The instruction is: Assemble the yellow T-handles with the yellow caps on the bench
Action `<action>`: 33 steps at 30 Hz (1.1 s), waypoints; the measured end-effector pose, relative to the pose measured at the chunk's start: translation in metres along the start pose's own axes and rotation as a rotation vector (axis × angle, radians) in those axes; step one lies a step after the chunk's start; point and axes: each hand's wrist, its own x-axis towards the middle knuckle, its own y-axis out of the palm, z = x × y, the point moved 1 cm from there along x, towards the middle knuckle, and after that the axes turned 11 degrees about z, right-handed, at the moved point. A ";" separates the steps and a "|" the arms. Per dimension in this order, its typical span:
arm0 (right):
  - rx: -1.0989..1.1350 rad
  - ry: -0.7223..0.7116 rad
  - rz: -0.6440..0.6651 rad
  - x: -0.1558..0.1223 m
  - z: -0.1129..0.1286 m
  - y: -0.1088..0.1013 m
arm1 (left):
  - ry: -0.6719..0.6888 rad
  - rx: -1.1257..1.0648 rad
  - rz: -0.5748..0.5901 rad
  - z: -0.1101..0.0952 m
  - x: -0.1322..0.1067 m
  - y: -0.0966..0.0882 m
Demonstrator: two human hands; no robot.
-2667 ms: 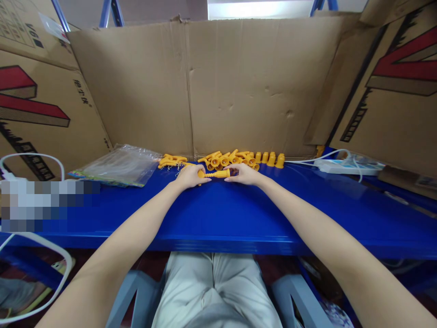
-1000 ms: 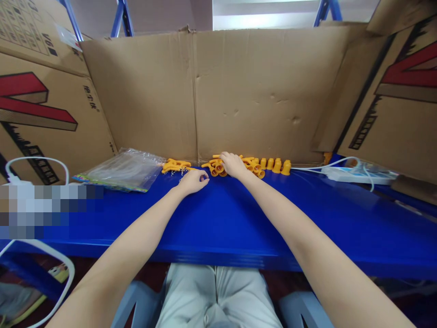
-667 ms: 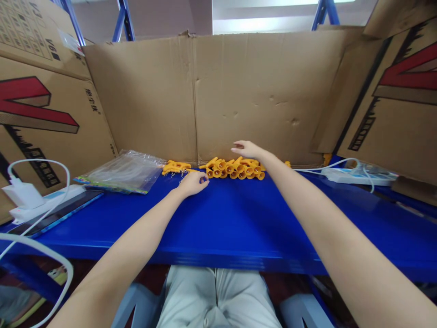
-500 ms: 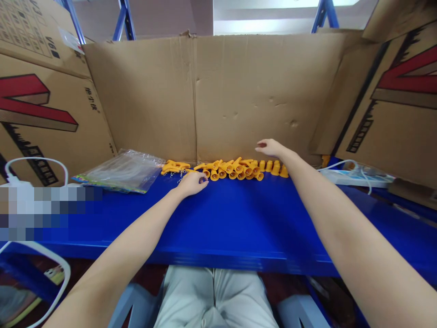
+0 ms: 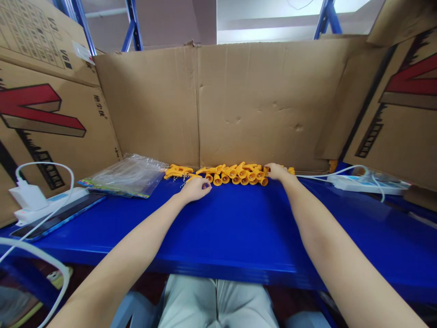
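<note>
Yellow plastic horn-shaped pieces [image 5: 244, 174] lie stacked in a row at the back of the blue table, their round open ends towards me. To their left is a heap of yellow parts [image 5: 177, 170] with small metal chains. My left hand [image 5: 195, 189] rests before the row's left end, fingers curled in. What it holds, if anything, is hidden. My right hand [image 5: 276, 171] reaches down at the row's right end, fingers closed around a yellow cup-shaped piece that is mostly covered. Another yellow cup-shaped piece [image 5: 291, 171] shows just right of that hand.
Clear plastic bags [image 5: 128, 175] lie left of the yellow parts. A phone [image 5: 58, 217], a charger [image 5: 30, 196] and cables are at the far left. A white power strip [image 5: 370, 183] lies at the right. Cardboard walls [image 5: 259, 105] close off the back and sides of the blue table [image 5: 232, 228].
My right hand has come down from above onto the yellow pieces at the row's right end. My left hand has stayed nearly in place. The view has tilted slightly up.
</note>
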 end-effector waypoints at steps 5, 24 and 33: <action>-0.048 0.022 -0.056 -0.007 0.008 -0.005 | 0.000 -0.001 0.015 -0.002 0.000 -0.001; -0.016 0.158 0.068 -0.010 -0.003 0.014 | -0.009 -0.007 0.050 -0.002 0.000 0.000; 0.012 0.219 0.007 0.004 -0.010 -0.006 | 0.007 -0.002 0.046 -0.001 0.001 0.000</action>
